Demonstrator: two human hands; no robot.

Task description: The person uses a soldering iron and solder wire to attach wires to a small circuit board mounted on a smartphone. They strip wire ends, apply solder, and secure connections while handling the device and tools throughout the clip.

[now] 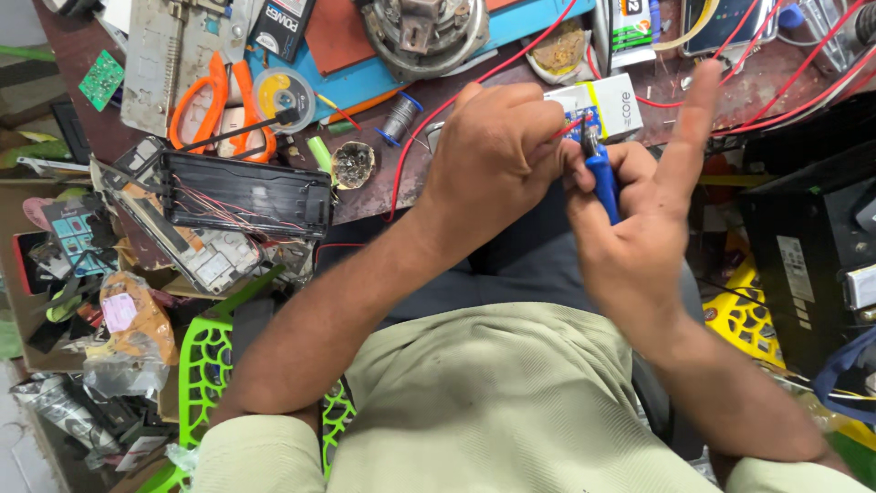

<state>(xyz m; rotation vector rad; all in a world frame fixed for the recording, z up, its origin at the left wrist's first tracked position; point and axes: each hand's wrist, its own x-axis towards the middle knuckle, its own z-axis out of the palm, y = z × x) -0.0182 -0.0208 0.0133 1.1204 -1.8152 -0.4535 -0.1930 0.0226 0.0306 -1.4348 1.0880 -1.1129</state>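
While the left hand is curled into a loose fist, its fingertips pinch the end of a thin red wire, which runs out from the grip, loops down over the edge of the dark workbench and then rises toward the far side. Just right of that pinch, touching it, the right hand is closed around a blue-handled cutter; the tool's dark metal tip meets the wire where the two hands come together. Thumb and lower fingers wrap the handle, while the right index finger sticks straight up, away from the tool. Whether the tool's tip is shut on the wire cannot be told.

Just behind the grip lies a small white box with yellow edging. Left of the grip, near it, sit a small metal spool and a round tin of dark paste. Further left lies a black open casing with fine wires inside, and beyond that orange-handled scissors and a roll of tape. Behind the grip, further off, rests a round metal motor part on a blue mat. More red wires cross the bench to the right of the grip. Below the hands, grey trousers and a pale green shirt fill the view, with a bright green plastic chair to the lower left
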